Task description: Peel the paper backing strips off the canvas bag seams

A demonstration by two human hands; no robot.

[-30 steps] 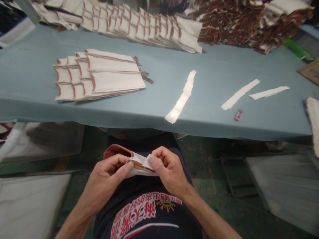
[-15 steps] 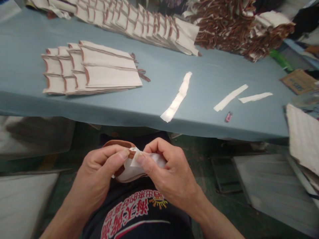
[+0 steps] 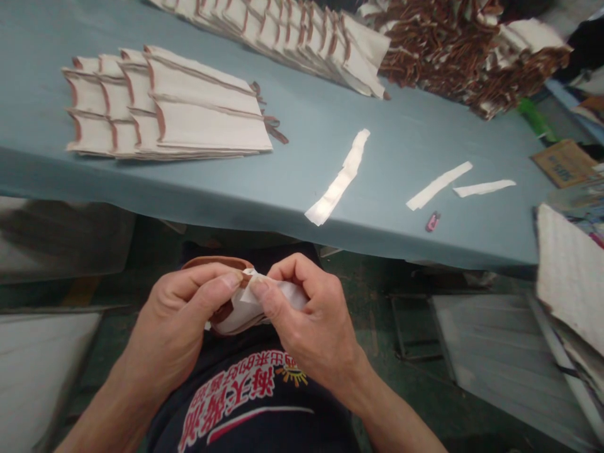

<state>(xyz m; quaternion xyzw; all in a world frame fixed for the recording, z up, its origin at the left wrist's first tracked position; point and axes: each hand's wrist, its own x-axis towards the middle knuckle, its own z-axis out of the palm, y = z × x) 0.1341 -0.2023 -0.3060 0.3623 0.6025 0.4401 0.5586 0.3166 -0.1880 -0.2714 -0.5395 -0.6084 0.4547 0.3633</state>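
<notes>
Over my lap I hold a white fabric piece with brown edging (image 3: 240,311). A brown band (image 3: 219,260) curves up behind the fingers of my left hand (image 3: 182,321). Thumb and forefinger of that hand pinch the brown edging. Close beside it, my right hand (image 3: 314,324) pinches a white flap of the piece between thumb and bent forefinger. Whether the flap is cloth or a separate paper strip I cannot tell. The two thumb tips are a short gap apart, and the fingers cover much of the piece.
A blue-covered table (image 3: 283,189) stands in front. On it lie a stack of white brown-edged pieces (image 3: 202,119), a long overlapping row (image 3: 302,38), a brown-and-white heap (image 3: 438,56), white strips (image 3: 340,179) and a small pink object (image 3: 433,221). Cardboard (image 3: 570,270) stands at right.
The camera view has shifted slightly, so the table's left side sits higher in the picture. Both hands keep their pinch on the piece, with little other movement.
</notes>
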